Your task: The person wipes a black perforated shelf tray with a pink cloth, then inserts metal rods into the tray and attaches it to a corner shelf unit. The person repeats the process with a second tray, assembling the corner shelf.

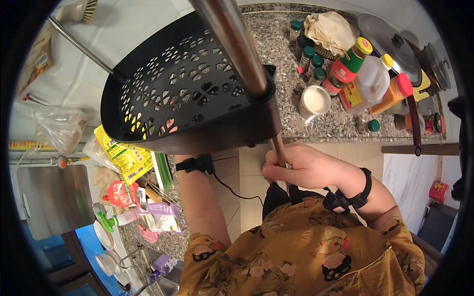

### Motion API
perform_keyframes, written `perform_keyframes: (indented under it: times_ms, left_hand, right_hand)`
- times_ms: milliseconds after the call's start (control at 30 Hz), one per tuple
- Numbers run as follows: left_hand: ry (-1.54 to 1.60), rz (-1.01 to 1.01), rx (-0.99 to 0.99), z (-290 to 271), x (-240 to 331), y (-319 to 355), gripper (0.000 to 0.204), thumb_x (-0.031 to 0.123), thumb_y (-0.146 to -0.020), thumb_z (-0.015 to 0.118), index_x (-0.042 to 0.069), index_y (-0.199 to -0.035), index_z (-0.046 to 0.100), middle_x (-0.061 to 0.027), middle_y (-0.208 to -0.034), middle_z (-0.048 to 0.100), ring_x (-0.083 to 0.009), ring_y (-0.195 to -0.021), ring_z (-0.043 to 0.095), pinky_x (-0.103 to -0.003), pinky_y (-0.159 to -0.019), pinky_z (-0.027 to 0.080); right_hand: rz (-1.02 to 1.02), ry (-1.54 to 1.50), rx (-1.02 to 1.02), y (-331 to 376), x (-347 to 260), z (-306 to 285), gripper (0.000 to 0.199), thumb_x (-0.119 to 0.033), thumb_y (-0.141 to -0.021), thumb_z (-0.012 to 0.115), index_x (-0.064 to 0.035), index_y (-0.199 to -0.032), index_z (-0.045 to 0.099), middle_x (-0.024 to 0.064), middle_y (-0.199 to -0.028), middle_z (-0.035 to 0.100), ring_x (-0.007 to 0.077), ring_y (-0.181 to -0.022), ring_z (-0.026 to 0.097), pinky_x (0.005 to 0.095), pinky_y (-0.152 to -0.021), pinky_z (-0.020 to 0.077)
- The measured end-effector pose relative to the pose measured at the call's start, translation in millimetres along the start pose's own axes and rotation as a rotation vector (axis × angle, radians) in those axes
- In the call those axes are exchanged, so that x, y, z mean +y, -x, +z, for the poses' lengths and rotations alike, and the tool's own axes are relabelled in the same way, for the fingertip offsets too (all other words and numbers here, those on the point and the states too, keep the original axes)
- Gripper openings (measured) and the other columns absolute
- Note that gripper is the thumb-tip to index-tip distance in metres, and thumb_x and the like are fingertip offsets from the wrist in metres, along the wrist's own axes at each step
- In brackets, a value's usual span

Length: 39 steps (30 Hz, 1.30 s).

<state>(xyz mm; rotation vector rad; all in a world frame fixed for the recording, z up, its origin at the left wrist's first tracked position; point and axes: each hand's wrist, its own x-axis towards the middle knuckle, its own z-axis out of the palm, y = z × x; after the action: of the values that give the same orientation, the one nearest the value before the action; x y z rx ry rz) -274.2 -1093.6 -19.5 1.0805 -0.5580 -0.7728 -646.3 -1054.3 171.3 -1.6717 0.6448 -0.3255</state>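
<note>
A black plastic shelf basket (192,142) with flower-shaped cutouts fills the upper middle, tilted close in front of me. A thick metal pole (232,47) rises from its near right corner, and a thinner rod (91,49) runs off its far left side. My right hand (302,165) is closed round the brownish metal pole (278,152) just below that corner. From the lower middle my left forearm (201,202) reaches up to the basket's underside. The basket hides my left hand, so its fingers do not show.
On the granite counter (276,34) at right stand green-capped spice jars (316,61), a jar of white powder (314,101), a plastic jug (368,81), sauce bottles and a pan lid (390,39). Packets, including a yellow bag (126,158), crowd the left counter. A black cable (232,190) hangs from my left wrist.
</note>
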Motion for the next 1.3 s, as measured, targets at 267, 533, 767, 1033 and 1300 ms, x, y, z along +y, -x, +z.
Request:
perform_keyframes:
  times_ms: [267, 533, 767, 1033, 1300]
  left_hand:
    - [-0.711, 0.388, -0.027, -16.9, -18.1, -28.0, 0.036, 0.016, -0.101, 0.051, 0.002, -0.134, 0.054, -0.0149, -0.127, 0.061, -0.0269, -0.113, 0.059, -0.041, -0.101, 0.047]
    - [-0.377, 0.2, 0.15, 13.6, -23.4, 7.3, 0.032, 0.016, -0.1, 0.052, -0.003, -0.126, 0.059, -0.0147, -0.123, 0.063, -0.0273, -0.108, 0.061, -0.039, -0.099, 0.047]
    - [-0.118, 0.111, 0.203, 4.1, -32.8, 14.3, 0.031, 0.015, -0.1, 0.053, -0.004, -0.123, 0.06, -0.0144, -0.121, 0.064, -0.0271, -0.107, 0.061, -0.038, -0.097, 0.047]
    - [-0.048, 0.145, 0.198, 16.2, -35.9, -26.8, 0.029, 0.014, -0.1, 0.053, -0.005, -0.12, 0.061, -0.014, -0.119, 0.065, -0.0268, -0.105, 0.062, -0.038, -0.096, 0.048]
    - [-0.047, 0.261, 0.125, -2.6, -56.2, -28.9, 0.027, 0.013, -0.099, 0.055, -0.003, -0.118, 0.063, -0.0149, -0.115, 0.067, -0.0269, -0.101, 0.063, -0.037, -0.091, 0.051]
  right_hand:
    - [0.055, -0.079, -0.05, -2.0, 3.4, -2.4, 0.034, -0.034, -0.099, 0.059, -0.0013, -0.088, 0.06, 0.0152, -0.069, 0.059, 0.0276, -0.063, 0.057, 0.0394, -0.062, 0.046]
    - [-0.099, 0.01, -0.16, -3.9, 14.8, 4.0, 0.019, -0.023, -0.094, 0.061, -0.0048, -0.096, 0.061, 0.0096, -0.075, 0.061, 0.0245, -0.064, 0.059, 0.0379, -0.061, 0.0463]
    - [0.251, -0.257, -0.403, -10.2, 14.0, -32.6, 0.034, -0.006, -0.087, 0.054, -0.0075, -0.12, 0.06, 0.0084, -0.105, 0.065, 0.0213, -0.093, 0.064, 0.0378, -0.083, 0.0508]
    - [-0.085, 0.384, 0.696, -111.6, 108.2, -29.7, 0.06, -0.016, -0.088, 0.068, -0.0043, -0.141, 0.041, 0.0196, -0.129, 0.05, 0.0379, -0.123, 0.051, 0.0425, -0.099, 0.0452]
    - [-0.028, 0.575, 0.662, -185.6, 201.5, -47.0, 0.04, -0.025, -0.088, 0.069, -0.0043, -0.12, 0.06, 0.017, -0.122, 0.056, 0.032, -0.119, 0.052, 0.0422, -0.098, 0.0443]
